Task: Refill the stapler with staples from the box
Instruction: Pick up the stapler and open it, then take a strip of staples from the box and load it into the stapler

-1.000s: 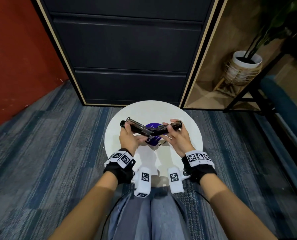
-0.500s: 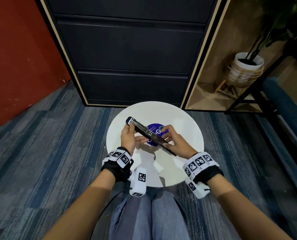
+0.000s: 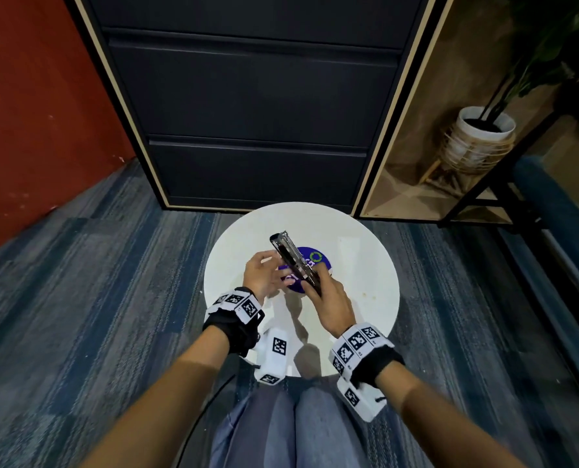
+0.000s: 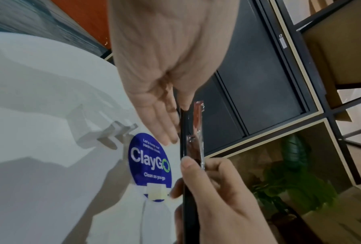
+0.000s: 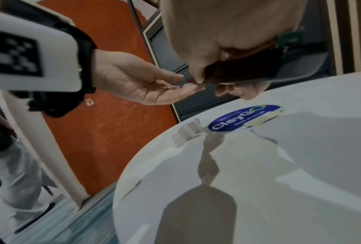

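Observation:
A black and chrome stapler (image 3: 293, 261) hangs over the round white table (image 3: 365, 298), its far end pointing away and to the left. My right hand (image 3: 328, 298) grips its near end, fingers curled round the body (image 4: 193, 148). Beside it on the left, my left hand (image 3: 264, 275) has straight fingers (image 4: 165, 128) lying against the stapler's side. The black arm and the chrome rail lie close together. A small white staple box (image 4: 117, 130) stands open on the table under my left hand. A pale small piece (image 4: 156, 191) lies on the sticker's edge.
A blue round ClayGo sticker (image 3: 317, 258) marks the table's middle. A dark drawer cabinet (image 3: 254, 96) stands just behind the table, a red wall (image 3: 28, 113) to the left, and an open shelf with a potted plant (image 3: 480, 136) to the right. My knees (image 3: 298, 427) touch the near rim.
The stapler, spread wide between both hands a second ago, has folded together and swung to point away. My left hand has dropped its grip and straightened its fingers; the right hand has moved to the near end.

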A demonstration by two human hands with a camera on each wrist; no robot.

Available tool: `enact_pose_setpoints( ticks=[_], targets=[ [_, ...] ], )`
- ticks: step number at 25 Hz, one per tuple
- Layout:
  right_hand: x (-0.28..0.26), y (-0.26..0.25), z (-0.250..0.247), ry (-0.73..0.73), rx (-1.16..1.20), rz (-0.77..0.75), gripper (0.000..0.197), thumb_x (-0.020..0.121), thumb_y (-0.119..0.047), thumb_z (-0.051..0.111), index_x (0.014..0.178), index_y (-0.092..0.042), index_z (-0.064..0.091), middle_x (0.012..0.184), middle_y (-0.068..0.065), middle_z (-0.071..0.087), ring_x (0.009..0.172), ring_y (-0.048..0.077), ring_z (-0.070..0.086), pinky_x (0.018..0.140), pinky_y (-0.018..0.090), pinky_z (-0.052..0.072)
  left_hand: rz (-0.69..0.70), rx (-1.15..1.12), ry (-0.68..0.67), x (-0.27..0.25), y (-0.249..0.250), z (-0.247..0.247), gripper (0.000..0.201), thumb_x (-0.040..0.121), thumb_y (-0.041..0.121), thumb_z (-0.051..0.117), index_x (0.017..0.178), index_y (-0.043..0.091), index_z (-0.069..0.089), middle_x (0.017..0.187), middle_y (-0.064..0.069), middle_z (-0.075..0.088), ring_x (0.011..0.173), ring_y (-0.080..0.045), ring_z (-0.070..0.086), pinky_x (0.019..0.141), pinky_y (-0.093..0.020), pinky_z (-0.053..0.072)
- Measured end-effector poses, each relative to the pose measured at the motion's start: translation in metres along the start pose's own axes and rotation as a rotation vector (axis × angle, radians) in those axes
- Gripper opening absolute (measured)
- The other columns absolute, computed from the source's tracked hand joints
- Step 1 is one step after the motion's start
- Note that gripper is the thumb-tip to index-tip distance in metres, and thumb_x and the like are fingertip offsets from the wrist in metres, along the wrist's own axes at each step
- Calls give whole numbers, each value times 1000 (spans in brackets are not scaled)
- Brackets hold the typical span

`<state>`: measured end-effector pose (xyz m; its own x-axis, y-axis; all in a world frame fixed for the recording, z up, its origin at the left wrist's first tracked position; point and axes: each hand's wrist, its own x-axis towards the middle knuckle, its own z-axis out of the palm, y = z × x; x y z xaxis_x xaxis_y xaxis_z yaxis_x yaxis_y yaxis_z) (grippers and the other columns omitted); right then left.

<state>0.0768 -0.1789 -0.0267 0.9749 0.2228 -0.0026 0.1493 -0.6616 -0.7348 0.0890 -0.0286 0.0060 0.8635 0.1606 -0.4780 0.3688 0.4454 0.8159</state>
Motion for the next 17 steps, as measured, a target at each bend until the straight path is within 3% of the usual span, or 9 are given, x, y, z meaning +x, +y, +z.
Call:
enact_pose_setpoints(
  ticks=[3, 7, 10, 13, 17],
  targets=[
    [24, 12, 16, 61, -89, 112, 28, 94, -18, 47, 120, -9, 42, 118, 14, 50, 99, 36, 55, 75, 44, 48, 66, 188, 78, 9, -20, -6, 12, 96, 5, 45, 104, 14, 48, 95, -5, 59, 71, -16, 59, 61, -26, 45],
    [49, 35, 26, 127, -332, 276, 28, 92, -14, 49, 118, -4, 44, 123, 19, 43, 107, 36, 41, 87, 43, 39, 230, 558, 211, 22, -42, -34, 25, 90, -1, 54, 114, 1, 58, 111, -13, 56, 107, -29, 52, 88, -28, 40],
    [51, 48, 34, 166, -372, 326, 27, 91, -12, 50, 115, 0, 46, 121, 22, 46, 108, 37, 41, 90, 43, 36, 210, 851, 261, 22, -46, -46, 39, 85, 8, 63, 123, 7, 54, 122, -15, 48, 119, -31, 39, 92, -28, 35],
    [51, 51, 37, 174, -364, 346, 29, 92, -15, 50, 116, 2, 45, 122, 22, 47, 110, 37, 43, 90, 42, 36, 103, 935, 253, 25, -48, -46, 59, 81, 19, 71, 131, 5, 45, 130, -15, 42, 124, -32, 35, 98, -36, 38],
    [54, 48, 35, 163, -350, 368, 37, 90, -20, 56, 116, 3, 44, 122, 23, 48, 112, 37, 43, 91, 41, 35, 141, 1049, 231, 29, -53, -47, 59, 81, 25, 71, 130, 4, 45, 132, -15, 41, 124, -31, 38, 99, -39, 40]
  ],
)
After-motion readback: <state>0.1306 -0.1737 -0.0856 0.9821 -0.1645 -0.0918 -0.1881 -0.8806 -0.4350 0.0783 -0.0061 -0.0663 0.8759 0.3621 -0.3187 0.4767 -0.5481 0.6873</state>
